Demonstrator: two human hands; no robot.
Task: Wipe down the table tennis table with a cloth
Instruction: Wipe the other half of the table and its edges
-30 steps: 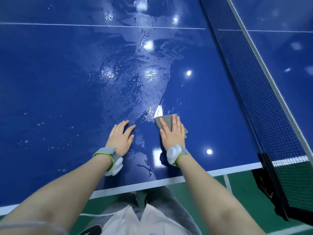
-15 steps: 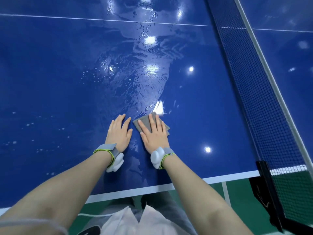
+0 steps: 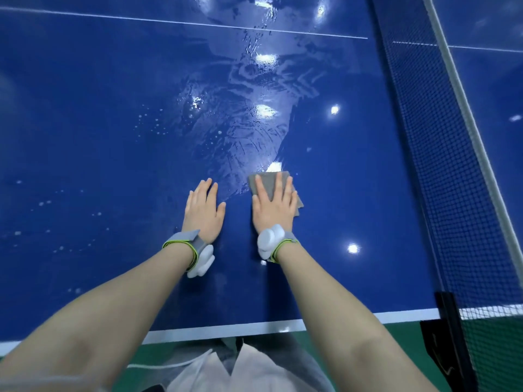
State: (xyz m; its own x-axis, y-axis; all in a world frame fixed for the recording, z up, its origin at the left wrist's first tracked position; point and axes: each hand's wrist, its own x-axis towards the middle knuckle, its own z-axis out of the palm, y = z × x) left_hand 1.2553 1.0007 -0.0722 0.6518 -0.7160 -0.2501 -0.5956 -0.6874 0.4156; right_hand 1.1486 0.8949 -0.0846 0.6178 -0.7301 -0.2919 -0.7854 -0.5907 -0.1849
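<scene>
The right hand (image 3: 272, 206) is lying flat on a small grey square cloth (image 3: 271, 184) in the middle of the frame, its fingers (image 3: 278, 183) straight and close together, pressing the cloth onto the glossy blue counter (image 3: 93, 131). The left hand (image 3: 204, 210) is resting just beside it, fingers straight and slightly spread, holding nothing. Wet streaks (image 3: 249, 120) are shining above the cloth. A dark net (image 3: 441, 154) is running down the right side.

I log a dark net (image 3: 441, 154) running up the right side. Its black clamp post (image 3: 450, 338) stands at the net's near end. Green floor (image 3: 365, 355) lies below the post, crossed by a white line (image 3: 147, 364).
</scene>
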